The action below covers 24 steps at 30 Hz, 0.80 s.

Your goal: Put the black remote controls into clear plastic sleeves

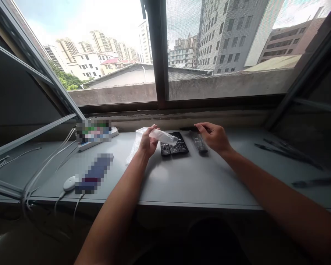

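Observation:
My left hand (149, 141) grips a translucent plastic sleeve (165, 137) that points right, over black remote controls (179, 144) lying side by side on the grey table (182, 180). More clear plastic (134, 147) lies under and left of that hand. My right hand (213, 136) is closed, thumb and index finger pinched together; whatever is between them is too small to make out. Just below and left of it, another remote in clear plastic (200, 144) rests on the table, and a dark thin shape shows behind the fingertips.
At the left are a white power strip (99, 141), a blurred-out blue object (95, 175), a round white charger (70, 183) and loose cables (44, 165). Dark cords (288, 152) lie at the right. Metal frames flank the table, with a window behind.

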Each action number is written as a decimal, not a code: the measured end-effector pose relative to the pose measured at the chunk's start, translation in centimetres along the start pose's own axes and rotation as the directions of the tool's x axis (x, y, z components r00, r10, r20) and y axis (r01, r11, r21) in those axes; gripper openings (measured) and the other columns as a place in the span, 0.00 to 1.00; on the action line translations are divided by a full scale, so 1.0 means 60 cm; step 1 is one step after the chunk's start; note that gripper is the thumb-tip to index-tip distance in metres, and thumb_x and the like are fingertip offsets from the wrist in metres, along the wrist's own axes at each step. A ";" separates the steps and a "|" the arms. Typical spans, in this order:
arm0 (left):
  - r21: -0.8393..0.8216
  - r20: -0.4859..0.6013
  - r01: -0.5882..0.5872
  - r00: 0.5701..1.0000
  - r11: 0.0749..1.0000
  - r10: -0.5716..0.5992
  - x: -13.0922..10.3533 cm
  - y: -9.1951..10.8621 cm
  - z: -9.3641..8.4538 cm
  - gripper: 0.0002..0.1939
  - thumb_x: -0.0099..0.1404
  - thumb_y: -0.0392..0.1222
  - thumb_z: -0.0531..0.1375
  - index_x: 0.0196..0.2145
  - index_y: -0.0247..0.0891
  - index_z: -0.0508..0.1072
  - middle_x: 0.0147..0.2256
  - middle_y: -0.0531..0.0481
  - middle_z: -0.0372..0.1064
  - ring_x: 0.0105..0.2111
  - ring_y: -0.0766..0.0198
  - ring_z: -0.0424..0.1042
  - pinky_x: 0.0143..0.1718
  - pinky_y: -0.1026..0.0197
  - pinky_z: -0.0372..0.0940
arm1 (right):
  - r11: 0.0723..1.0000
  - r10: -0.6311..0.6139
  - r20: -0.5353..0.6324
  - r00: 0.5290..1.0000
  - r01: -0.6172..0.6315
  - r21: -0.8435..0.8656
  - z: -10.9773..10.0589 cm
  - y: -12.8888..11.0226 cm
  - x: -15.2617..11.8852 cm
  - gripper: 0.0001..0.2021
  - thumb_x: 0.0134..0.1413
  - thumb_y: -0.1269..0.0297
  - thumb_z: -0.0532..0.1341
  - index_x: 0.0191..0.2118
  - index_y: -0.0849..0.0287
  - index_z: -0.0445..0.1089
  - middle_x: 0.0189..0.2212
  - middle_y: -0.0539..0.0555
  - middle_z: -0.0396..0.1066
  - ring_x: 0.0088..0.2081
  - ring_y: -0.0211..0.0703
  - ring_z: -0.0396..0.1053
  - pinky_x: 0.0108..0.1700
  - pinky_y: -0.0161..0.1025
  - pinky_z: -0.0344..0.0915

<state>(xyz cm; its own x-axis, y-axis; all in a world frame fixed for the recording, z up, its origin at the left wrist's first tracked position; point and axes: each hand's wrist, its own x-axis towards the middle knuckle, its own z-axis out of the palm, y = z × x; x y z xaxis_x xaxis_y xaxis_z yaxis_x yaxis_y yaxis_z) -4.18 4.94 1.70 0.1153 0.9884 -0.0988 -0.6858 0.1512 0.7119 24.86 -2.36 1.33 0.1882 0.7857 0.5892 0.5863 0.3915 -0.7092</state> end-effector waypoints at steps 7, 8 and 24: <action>-0.002 -0.002 -0.004 1.000 1.000 0.004 0.005 -0.002 -0.001 0.14 0.61 0.36 0.74 0.43 0.34 0.78 0.38 0.46 0.76 0.27 0.73 0.70 0.15 0.72 0.50 | 0.787 0.348 0.003 0.937 -0.294 0.542 0.009 0.022 0.020 0.07 0.63 0.61 0.70 0.36 0.56 0.82 0.40 0.56 0.84 0.45 0.52 0.82 0.55 0.52 0.82; 0.000 -0.003 -0.005 1.000 1.000 0.005 0.005 -0.002 -0.002 0.13 0.61 0.36 0.74 0.43 0.34 0.78 0.38 0.46 0.76 0.26 0.73 0.70 0.15 0.72 0.50 | 0.707 0.407 0.048 0.912 -0.348 0.616 0.010 0.024 0.023 0.05 0.62 0.64 0.70 0.34 0.57 0.81 0.40 0.56 0.84 0.45 0.52 0.83 0.55 0.51 0.83; 0.043 -0.055 -0.046 0.997 0.998 0.049 0.002 -0.005 0.002 0.15 0.62 0.37 0.74 0.46 0.35 0.78 0.37 0.47 0.77 0.28 0.71 0.74 0.23 0.70 0.65 | 0.031 0.561 0.538 0.629 -0.666 0.745 0.002 -0.015 0.025 0.06 0.72 0.76 0.60 0.47 0.60 0.72 0.53 0.66 0.79 0.53 0.47 0.84 0.46 0.34 0.86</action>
<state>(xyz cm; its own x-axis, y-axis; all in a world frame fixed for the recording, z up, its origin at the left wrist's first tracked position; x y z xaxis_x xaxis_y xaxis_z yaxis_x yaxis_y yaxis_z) -3.86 4.98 1.58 0.0421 0.9939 -0.1020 -0.6591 0.1044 0.7448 24.52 -1.49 2.84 0.0235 0.9715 -0.2360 -0.6943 -0.1540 -0.7030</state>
